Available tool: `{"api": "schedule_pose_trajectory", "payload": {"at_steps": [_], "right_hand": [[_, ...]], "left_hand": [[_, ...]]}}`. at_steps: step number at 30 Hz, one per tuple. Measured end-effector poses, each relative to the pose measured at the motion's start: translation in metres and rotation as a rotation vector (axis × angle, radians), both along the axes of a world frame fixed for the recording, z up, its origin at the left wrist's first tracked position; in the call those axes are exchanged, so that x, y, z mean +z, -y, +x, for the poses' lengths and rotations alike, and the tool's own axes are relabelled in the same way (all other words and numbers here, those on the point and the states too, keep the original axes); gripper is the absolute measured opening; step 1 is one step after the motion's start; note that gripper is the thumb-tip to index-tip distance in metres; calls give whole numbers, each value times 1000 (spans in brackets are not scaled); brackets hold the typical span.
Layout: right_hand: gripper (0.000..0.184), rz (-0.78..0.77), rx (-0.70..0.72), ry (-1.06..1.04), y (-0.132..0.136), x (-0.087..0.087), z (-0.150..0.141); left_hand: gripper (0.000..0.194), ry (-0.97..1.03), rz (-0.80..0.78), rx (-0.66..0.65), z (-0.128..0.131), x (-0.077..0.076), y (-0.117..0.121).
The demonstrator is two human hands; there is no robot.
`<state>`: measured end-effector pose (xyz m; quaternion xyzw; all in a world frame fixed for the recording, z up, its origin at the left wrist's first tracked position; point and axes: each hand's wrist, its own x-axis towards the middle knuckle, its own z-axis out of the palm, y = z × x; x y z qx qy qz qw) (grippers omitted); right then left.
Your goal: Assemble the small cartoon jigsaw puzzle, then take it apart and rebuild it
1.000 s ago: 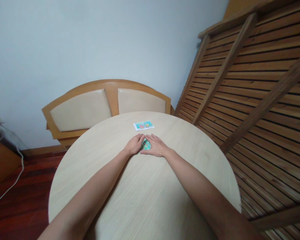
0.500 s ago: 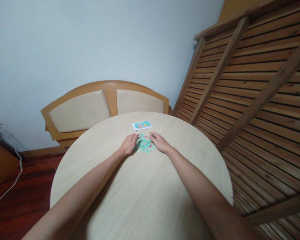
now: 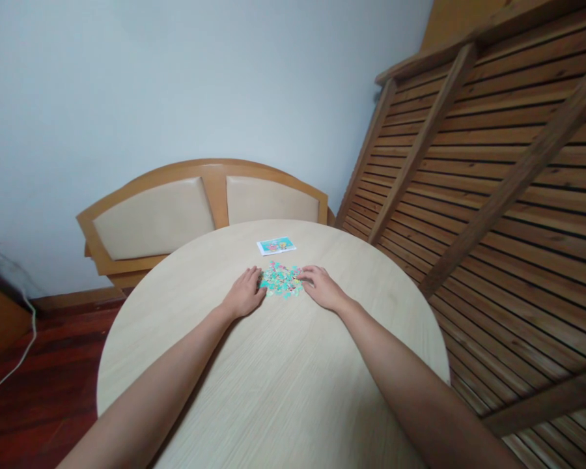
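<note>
A loose heap of small jigsaw puzzle pieces (image 3: 280, 280), mostly turquoise with bits of pink and yellow, lies on the round wooden table (image 3: 273, 365). At the heap's left edge rests my left hand (image 3: 245, 291), palm down and fingers apart, its tips touching the outer pieces. On the opposite side my right hand (image 3: 321, 286) is curved with thumb and fingers apart, the fingertips at the pieces. Neither hand shows a piece in its grasp. Just beyond the heap lies a flat picture card (image 3: 277, 245) with a turquoise cartoon scene.
Behind the table stands a wooden headboard (image 3: 215, 195) with cream panels against the pale wall. A large slatted wooden frame (image 3: 469, 182) leans at the right. On the left, a white cable (image 3: 27, 355) hangs down to the dark red floor (image 3: 63, 345).
Both hands have moved a little apart, the left outward and flatter, the right slightly to the right. The heap looks more spread out and more of it shows. The view has shifted slightly.
</note>
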<state>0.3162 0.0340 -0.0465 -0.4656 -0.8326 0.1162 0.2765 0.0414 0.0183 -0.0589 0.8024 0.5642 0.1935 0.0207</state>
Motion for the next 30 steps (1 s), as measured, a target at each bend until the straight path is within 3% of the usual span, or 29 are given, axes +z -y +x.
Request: {"api": "schedule_pose_trajectory", "payload": {"at_steps": [5, 12, 15, 20, 30], "right_hand": [[38, 0, -1, 99, 5, 4, -2], [48, 1, -7, 202, 4, 5, 4], [46, -17, -60, 209, 2, 6, 8], [38, -64, -151, 195, 5, 13, 21], [38, -70, -189, 176, 7, 14, 24]], "left_hand": [[62, 26, 82, -55, 1, 7, 8], [49, -75, 63, -467, 8, 23, 35], [45, -103, 57, -571, 17, 30, 43], [43, -83, 71, -586, 26, 37, 47], [52, -104, 66, -565, 21, 30, 45]]}}
